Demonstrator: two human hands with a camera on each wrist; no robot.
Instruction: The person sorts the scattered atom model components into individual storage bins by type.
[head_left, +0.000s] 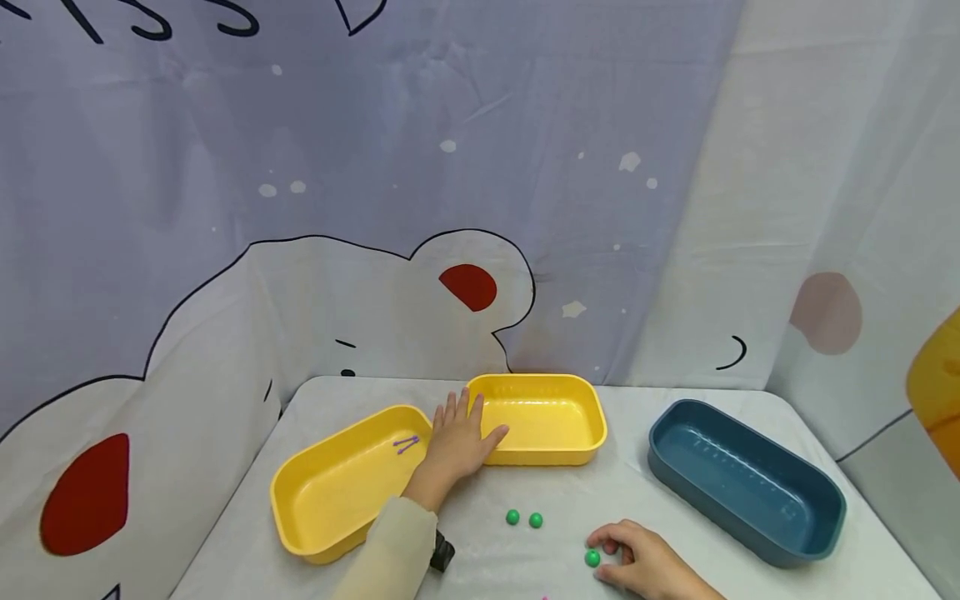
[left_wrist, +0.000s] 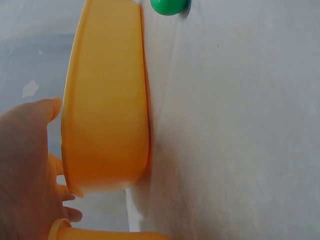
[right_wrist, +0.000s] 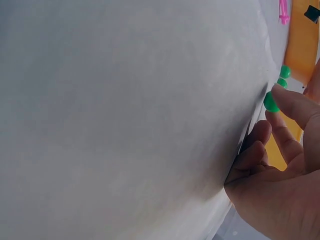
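Note:
My left hand (head_left: 457,442) lies with spread, straight fingers over the left end of the back yellow tray (head_left: 540,457). In the left wrist view its thumb and fingertips are right at the rim of that yellow tray (left_wrist: 107,100). The right hand (head_left: 641,562), low on the white table, pinches a small green ball (head_left: 592,558) between thumb and index finger. From the right wrist, the green ball (right_wrist: 271,102) shows between those two fingertips, while the other fingers curl under near the tabletop. Two more green balls (head_left: 513,517) sit side by side between the hands.
A second yellow tray (head_left: 330,500) stands angled at the left, with two thin purple sticks (head_left: 406,443) inside. At the right is a dark blue tray (head_left: 742,492). A pink stick (right_wrist: 283,12) shows in the right wrist view. A printed cloth (head_left: 600,208) hangs behind the table.

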